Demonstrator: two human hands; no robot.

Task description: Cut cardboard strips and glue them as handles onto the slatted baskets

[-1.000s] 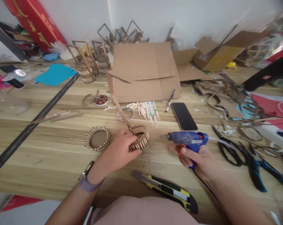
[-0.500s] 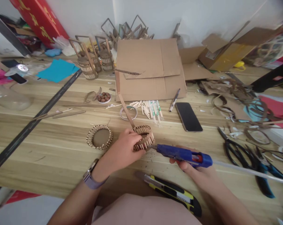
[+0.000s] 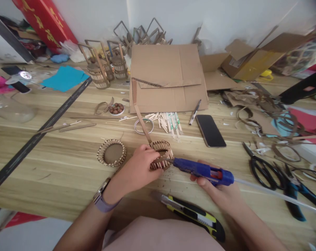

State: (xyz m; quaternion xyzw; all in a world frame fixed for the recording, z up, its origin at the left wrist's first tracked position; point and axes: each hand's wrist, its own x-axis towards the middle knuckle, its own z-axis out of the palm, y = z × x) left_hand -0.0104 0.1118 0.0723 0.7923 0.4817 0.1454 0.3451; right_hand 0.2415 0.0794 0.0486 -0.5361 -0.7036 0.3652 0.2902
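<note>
My left hand (image 3: pixel 143 162) is closed on the near left side of a small round basket (image 3: pixel 168 148) made of short wooden sticks and brown cardboard. A long cardboard strip (image 3: pixel 142 120) runs up and away from its rim. In my right hand (image 3: pixel 215 188) is a blue hot glue gun (image 3: pixel 200 170), with a clear glue stick (image 3: pixel 273 194) trailing from its back. The gun's nozzle points left and meets the near rim of the basket. A second round stick basket (image 3: pixel 112 153), low and with a cardboard base, sits left of my left hand.
A yellow-black utility knife (image 3: pixel 192 214) lies close to my body. Scissors (image 3: pixel 265 170) and pliers (image 3: pixel 294 191) are on the right, a phone (image 3: pixel 210 130) beyond the gun. Loose sticks (image 3: pixel 163 120), a tape ring (image 3: pixel 143 126) and cardboard sheets (image 3: pixel 171 97) lie ahead; finished-looking handled baskets (image 3: pixel 97 75) stand behind.
The glue gun has moved slightly up and left, its nozzle going from the basket's lower side to the upper rim. The basket and strip have shifted slightly right.
</note>
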